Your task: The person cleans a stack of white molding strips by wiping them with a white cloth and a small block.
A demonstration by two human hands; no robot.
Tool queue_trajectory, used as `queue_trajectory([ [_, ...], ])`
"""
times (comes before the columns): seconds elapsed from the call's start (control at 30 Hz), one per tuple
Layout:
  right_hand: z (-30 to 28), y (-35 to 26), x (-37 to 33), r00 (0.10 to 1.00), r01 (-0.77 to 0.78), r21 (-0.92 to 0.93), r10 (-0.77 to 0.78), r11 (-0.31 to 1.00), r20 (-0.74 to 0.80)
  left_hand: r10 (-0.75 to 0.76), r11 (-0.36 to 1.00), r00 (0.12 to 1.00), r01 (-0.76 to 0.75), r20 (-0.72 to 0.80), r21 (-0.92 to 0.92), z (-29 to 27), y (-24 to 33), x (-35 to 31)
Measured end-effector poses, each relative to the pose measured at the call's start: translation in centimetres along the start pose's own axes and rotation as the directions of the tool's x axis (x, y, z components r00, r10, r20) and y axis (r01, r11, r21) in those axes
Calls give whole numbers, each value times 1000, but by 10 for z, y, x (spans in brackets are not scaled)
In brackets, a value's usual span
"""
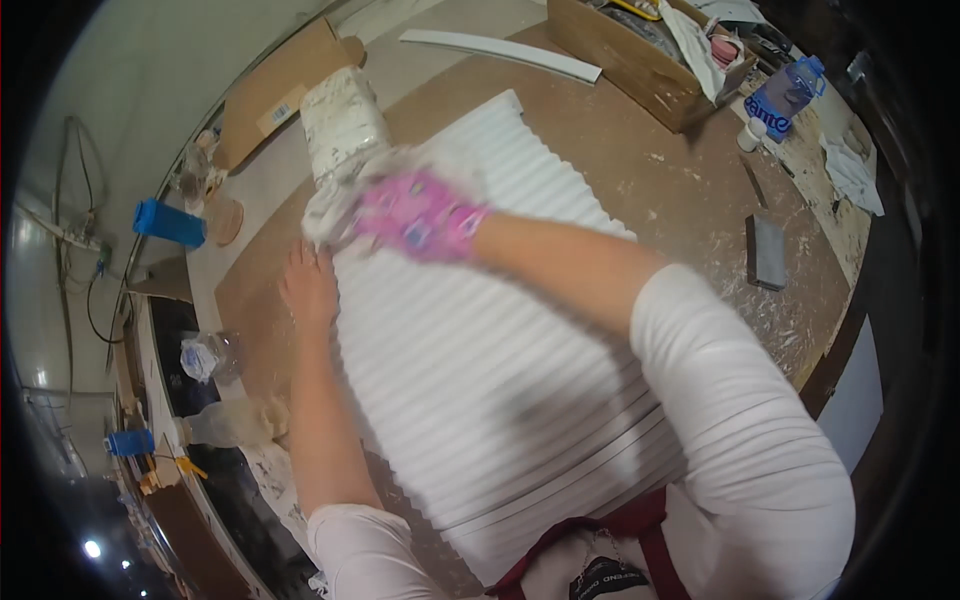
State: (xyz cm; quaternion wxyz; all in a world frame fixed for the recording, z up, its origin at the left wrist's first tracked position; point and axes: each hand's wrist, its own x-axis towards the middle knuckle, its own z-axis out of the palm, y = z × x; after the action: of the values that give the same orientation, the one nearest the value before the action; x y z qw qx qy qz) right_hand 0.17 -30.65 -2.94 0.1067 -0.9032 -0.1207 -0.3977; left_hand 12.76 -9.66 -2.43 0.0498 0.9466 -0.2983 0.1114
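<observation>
Many long white strips [470, 340] lie side by side, forming a ribbed sheet in front of me. My right hand [420, 215], in a pink patterned glove, is over their far left part. It presses on a whitish rag [445, 162]; both are smeared by motion, and the fingers are partly hidden. My bare left hand [310, 285] lies by the left ends of the strips, its fingers stretched out and holding nothing. Just beyond the hands sits a white, smeared bundle [345, 125], with crumpled whitish cloth [328, 212] at its near end.
A single white strip [500, 55] lies at the back. Far right stand a cardboard box [640, 65] of odds and ends and a blue-capped bottle [785, 98]. A grey block [766, 252] is on the right. Cardboard [275, 90], a blue container [170, 222] and a clear bottle [210, 355] line the left.
</observation>
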Motion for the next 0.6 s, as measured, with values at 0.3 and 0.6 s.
queue_trajectory([
  [0.3,-182,157,-35,895,-308,-544,432,781,113,-50,998,998,51,28,-38,-14,11,0],
  [0.6,-141,85,-45,774,-532,-132,543,837,325,-69,990,990,84,126,-111,-15,4,3],
])
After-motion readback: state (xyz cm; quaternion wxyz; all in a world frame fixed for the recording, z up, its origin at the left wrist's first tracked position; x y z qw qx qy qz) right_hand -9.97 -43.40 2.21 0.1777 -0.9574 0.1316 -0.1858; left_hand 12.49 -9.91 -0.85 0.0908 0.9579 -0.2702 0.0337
